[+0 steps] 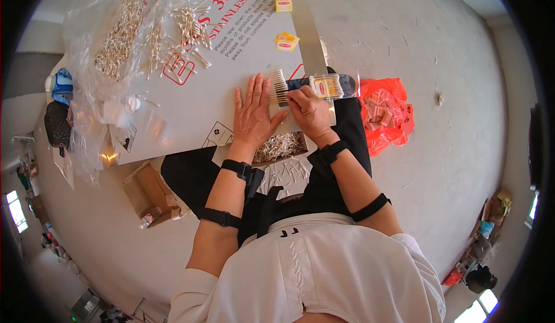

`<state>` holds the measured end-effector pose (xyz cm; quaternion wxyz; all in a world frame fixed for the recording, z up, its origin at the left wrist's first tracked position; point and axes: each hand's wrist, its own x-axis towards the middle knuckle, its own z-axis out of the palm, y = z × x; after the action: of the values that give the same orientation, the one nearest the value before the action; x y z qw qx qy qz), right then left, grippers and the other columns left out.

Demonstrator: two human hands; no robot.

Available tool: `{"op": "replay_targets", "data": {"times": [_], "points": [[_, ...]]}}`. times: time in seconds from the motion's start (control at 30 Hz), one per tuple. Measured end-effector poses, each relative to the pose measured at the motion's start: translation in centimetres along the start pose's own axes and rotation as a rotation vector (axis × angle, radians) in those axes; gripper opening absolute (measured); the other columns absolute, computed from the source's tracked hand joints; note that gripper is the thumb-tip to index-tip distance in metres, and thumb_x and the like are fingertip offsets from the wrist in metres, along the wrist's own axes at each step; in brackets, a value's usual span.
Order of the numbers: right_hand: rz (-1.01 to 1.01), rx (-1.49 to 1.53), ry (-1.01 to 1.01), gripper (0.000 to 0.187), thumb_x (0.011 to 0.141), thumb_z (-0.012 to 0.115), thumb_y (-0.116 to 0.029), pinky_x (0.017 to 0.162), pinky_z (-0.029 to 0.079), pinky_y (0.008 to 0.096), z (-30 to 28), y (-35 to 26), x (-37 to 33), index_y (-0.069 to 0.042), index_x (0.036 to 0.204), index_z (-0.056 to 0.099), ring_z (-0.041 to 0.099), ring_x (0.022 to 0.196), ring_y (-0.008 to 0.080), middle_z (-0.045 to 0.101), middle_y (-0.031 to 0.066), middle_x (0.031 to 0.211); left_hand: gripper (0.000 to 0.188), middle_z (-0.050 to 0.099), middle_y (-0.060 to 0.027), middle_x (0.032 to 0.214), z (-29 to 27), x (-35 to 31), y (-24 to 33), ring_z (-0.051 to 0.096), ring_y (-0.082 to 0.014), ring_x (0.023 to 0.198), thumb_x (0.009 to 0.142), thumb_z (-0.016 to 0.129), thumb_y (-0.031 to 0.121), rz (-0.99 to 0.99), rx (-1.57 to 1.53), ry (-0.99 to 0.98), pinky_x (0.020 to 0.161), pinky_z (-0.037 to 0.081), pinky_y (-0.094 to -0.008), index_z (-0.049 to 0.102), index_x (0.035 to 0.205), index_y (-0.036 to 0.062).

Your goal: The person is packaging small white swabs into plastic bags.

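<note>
My left hand (253, 112) lies flat on the metal-sheet tabletop with its fingers stretched out. By its fingertips and thumb is a neat row of cotton swabs (278, 85). Just right of that row, my right hand (312, 114) is closed, its fingers curled down; what they grip is hidden. Beyond its knuckles, at the table's right edge, sits a clear pack of cotton swabs (327, 86) with a yellow card inside. A dark strip (297, 84) shows between the row and the pack.
A large clear plastic bag of loose swabs (122, 34) covers the left of the table (196, 112). Yellow cards (286, 41) and a small yellow box (283, 3) lie farther back. Below are a box of swabs (280, 148), a red bag (381, 112) and a cardboard box (151, 190).
</note>
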<state>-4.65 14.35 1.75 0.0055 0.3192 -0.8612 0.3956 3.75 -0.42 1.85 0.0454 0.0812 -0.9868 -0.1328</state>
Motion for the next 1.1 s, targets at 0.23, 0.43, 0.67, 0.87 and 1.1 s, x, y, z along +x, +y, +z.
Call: {"op": "replay_targets", "data": {"times": [0.23,0.43,0.67,0.87,1.1], "points": [[-0.06,0.04,-0.084,0.011,0.081,0.064,-0.014,0.058,0.05,0.0417,-0.3,0.1,-0.4,-0.012,0.091,0.063,0.062,0.07,0.0317,0.057,0.0076,0.079,0.088,0.019,-0.0118,0.157,0.1,0.0,-0.1,0.016,-0.0279,0.145,0.087,0.047,0.063,0.003,0.021,-0.001,0.115,0.01,-0.0543,0.02,0.15,0.0068],[0.013,0.041,0.009,0.011,0.081,0.065,-0.016,0.058,0.05,0.0416,-0.1,0.0,0.5,-0.012,0.092,0.063,0.062,0.07,0.0318,0.056,0.0077,0.079,0.088,0.019,-0.0113,0.157,0.1,0.1,0.0,0.015,-0.0274,0.146,0.087,0.048,0.062,-0.005,0.012,-0.002,0.116,0.009,-0.0542,0.02,0.149,0.0066],[0.039,0.015,-0.062,0.004,0.081,0.065,-0.013,0.059,0.05,0.0423,-0.1,-0.2,0.2,-0.012,0.085,0.063,0.062,0.07,0.0317,0.057,0.0075,0.078,0.088,0.019,-0.0113,0.157,0.0,0.0,-0.1,0.016,-0.0268,0.146,0.087,0.05,0.06,-0.013,0.014,-0.008,0.116,0.009,-0.0536,0.021,0.149,0.0063],[0.051,0.098,0.028,0.006,0.08,0.065,-0.011,0.062,0.05,0.0421,0.2,0.0,1.6,-0.01,0.087,0.064,0.063,0.073,0.0324,0.06,0.0094,0.082,0.087,0.02,-0.0115,0.156,0.0,0.1,0.1,0.016,-0.027,0.145,0.087,0.051,0.059,-0.009,0.009,-0.001,0.116,0.01,-0.0536,0.022,0.149,0.0061],[0.043,0.037,0.002,0.009,0.081,0.065,-0.011,0.064,0.051,0.0418,0.7,0.0,2.3,-0.01,0.09,0.066,0.063,0.075,0.0324,0.061,0.01,0.084,0.087,0.02,-0.011,0.157,0.0,0.0,0.0,0.016,-0.0259,0.146,0.086,0.052,0.058,-0.015,0.002,0.0,0.116,0.008,-0.0527,0.022,0.149,0.0061]]}}
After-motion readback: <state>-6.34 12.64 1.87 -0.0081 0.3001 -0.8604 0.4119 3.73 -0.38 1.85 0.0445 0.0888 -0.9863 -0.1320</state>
